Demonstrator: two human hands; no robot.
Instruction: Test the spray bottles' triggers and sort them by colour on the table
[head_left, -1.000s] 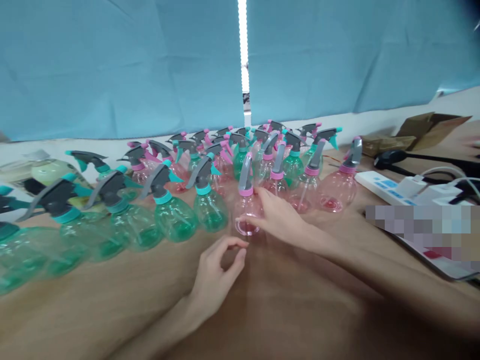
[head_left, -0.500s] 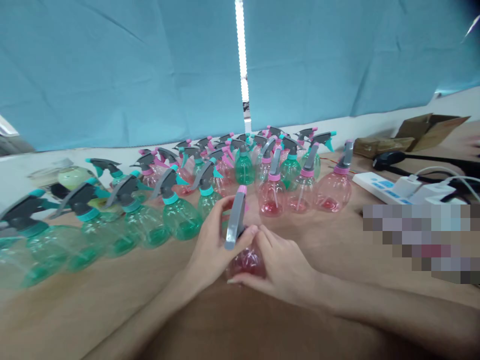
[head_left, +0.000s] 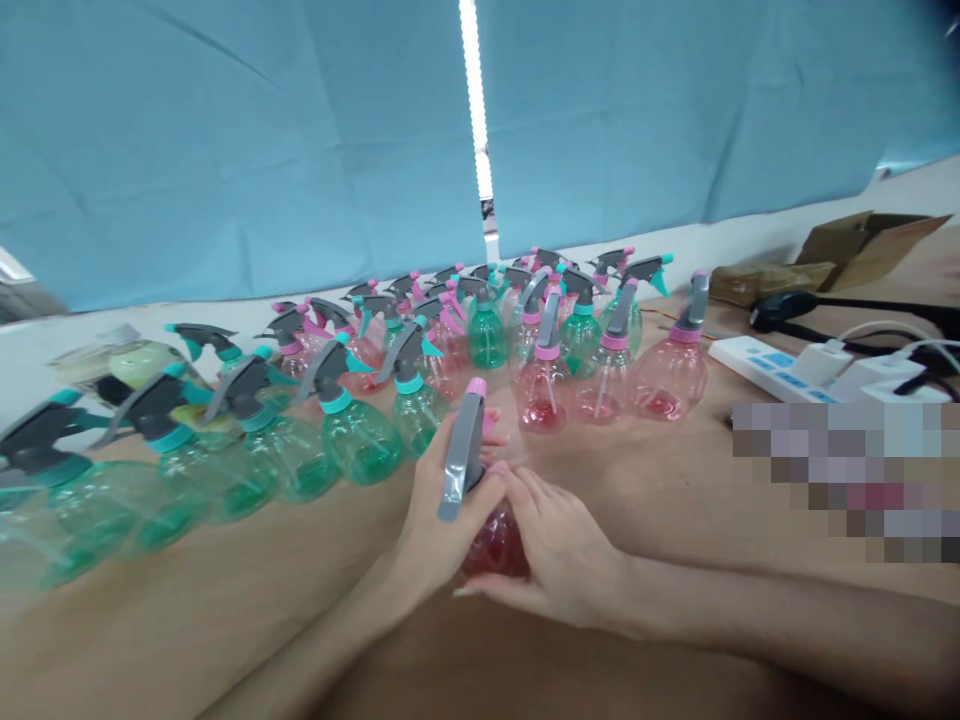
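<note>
A pink spray bottle (head_left: 496, 545) with a grey trigger head and pink nozzle is between my two hands, close to me at the middle of the table. My left hand (head_left: 433, 505) wraps round its neck just under the head, thumb across the near side. Around the clear pink body curls my right hand (head_left: 570, 550), its thumb low on the near side and its fingertips meeting my left thumb. The collar is mostly hidden by the fingers. Beyond them stand three pink spray bottles, the nearest one (head_left: 545, 395) upright on the table.
A row of green spray bottles (head_left: 364, 440) runs along the left, with several more green and pink ones behind. At the right lie a white power strip (head_left: 772, 370) with plugs and cables, a black object (head_left: 780, 312) and an open cardboard box (head_left: 862, 255). A blue curtain (head_left: 300, 150) hangs behind.
My left hand has turned slightly at the bottle's neck, and its fingertips now show beyond the head. The spray head sits a little lower and further left in view. Both hands keep their hold.
</note>
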